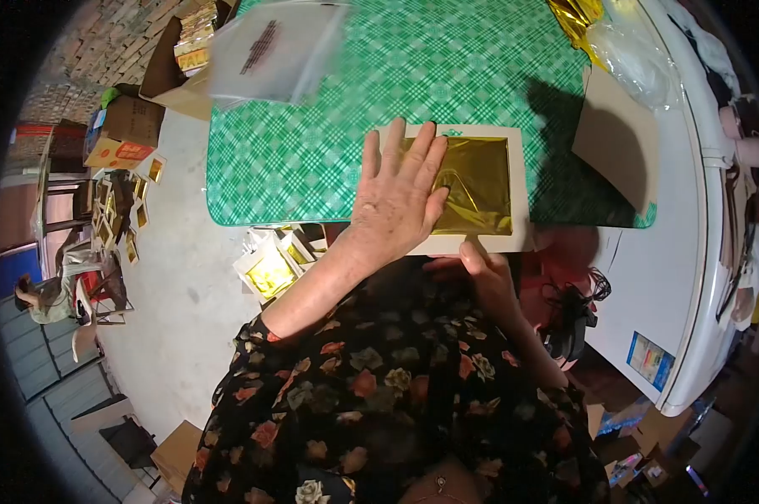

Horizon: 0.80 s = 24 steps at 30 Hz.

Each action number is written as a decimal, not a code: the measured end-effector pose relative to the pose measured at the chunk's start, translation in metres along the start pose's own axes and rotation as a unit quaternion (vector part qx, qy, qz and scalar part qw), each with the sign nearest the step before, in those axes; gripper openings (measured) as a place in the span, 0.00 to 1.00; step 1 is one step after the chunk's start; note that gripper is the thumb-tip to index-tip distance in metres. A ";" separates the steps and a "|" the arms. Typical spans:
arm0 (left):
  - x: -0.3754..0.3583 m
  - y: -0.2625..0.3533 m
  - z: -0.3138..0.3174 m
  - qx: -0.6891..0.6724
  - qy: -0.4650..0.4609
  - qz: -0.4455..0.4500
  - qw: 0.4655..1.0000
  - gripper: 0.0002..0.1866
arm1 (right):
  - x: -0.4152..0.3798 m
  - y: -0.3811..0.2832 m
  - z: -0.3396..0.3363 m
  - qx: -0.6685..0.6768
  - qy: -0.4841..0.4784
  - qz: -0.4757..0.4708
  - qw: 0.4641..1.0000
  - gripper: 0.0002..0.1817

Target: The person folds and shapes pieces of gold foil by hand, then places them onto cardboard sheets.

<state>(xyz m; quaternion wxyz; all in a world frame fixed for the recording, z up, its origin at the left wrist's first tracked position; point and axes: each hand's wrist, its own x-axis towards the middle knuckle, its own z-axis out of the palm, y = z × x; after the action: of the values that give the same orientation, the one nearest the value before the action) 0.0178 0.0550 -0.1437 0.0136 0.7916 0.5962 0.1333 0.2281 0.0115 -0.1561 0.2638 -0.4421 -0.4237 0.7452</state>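
Note:
My left hand [396, 189] lies flat with its fingers stretched over the left part of a cream paper with a gold foil panel [484, 185]. This gold-foil paper rests at the near edge of a table covered in a green checked cloth [287, 164]. At its near edge, the thumb of my right hand [487, 273] shows at the rim, while the other fingers are mostly hidden below, closed on that edge. A small green print shows on the paper's far border.
Left of my lap sit more gold-foil papers [272, 267]. A clear plastic bag [274, 55] lies at the far left of the table, a brown cardboard piece [619, 139] at the right. Beyond it stands a white appliance [648, 277]. Further left, another person [56, 294] sits near cardboard boxes [128, 130].

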 end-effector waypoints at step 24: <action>0.069 -0.151 -0.039 -0.048 0.192 -0.164 0.966 0.38 | 0.022 0.014 -0.006 -0.041 0.135 -0.083 0.986 0.23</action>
<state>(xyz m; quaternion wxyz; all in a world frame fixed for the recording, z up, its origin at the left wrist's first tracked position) -0.1153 0.1581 -0.1196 -0.0417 0.6408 0.7025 0.3068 0.2226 0.0242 -0.1796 0.3611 -0.5124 -0.4501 0.6360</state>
